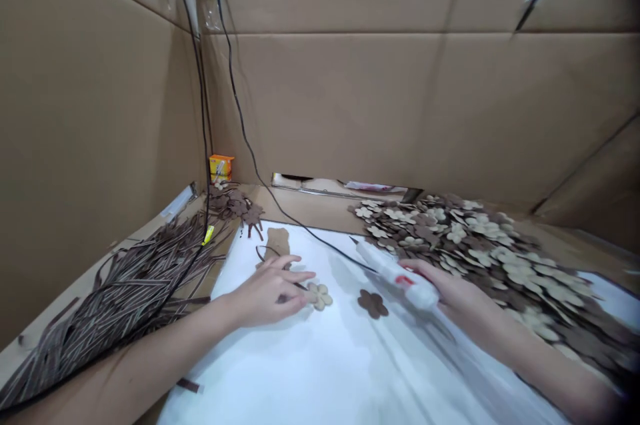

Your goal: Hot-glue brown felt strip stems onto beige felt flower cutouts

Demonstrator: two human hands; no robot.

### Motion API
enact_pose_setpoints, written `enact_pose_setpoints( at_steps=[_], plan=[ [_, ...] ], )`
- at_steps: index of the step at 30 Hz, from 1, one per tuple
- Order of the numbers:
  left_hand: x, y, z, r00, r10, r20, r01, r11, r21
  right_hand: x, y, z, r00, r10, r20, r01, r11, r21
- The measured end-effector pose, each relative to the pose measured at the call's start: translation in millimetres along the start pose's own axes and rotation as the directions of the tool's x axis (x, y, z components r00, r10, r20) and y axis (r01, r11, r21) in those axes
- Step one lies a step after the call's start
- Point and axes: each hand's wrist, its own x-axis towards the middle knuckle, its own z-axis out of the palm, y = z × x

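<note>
My left hand [280,288] rests on the white sheet [300,372] with its fingers spread, the fingertips beside a light beige flower cutout [320,296]. Something dark and thin shows under and between its fingers. To the right, my right hand [435,282] is wrapped round a white glue gun [395,275], slightly blurred, its dark nozzle pointing to the upper left. A dark brown flower cutout [373,304] lies flat between the two hands. Just beyond my left hand is a tan piece of material [277,242], with a thin dark loop at its edge.
Striped brown ribbons [145,278] heap on the left, with brown cutouts [235,204] behind them. A large pile of flower cutouts [480,245] covers the right side. An orange box [221,168] stands in the back corner. A black cable [240,112] hangs down; cardboard walls [350,98] surround the surface.
</note>
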Motion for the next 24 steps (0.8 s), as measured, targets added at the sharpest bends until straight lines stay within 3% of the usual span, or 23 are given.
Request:
enact_pose_setpoints(
  at_steps=[7,15,19,24],
  plan=[
    [6.5,-1.1,-10.2,0.985,-0.05,-0.164,0.054,0.998,0.019,-1.2,20.7,8.3,0.972,-0.219,0.089,0.236,0.931,-0.279],
    [-12.2,14.0,-40.5,0.965,-0.199,-0.168,0.224,0.964,0.145,4.3,38.5,17.3,0.951,-0.276,0.138,0.301,0.93,-0.213],
    [-22.4,-2.7,-45.0,0.966,-0.229,-0.122,0.248,0.953,0.175,2.0,49.7,28.8,0.955,-0.292,0.05,0.296,0.93,-0.217],
    [-4.3,-28.2,-28.5,0.98,-0.184,-0.074,0.192,0.973,0.128,7.8,47.5,21.3,0.943,-0.329,0.043,0.323,0.878,-0.353]
  ],
)
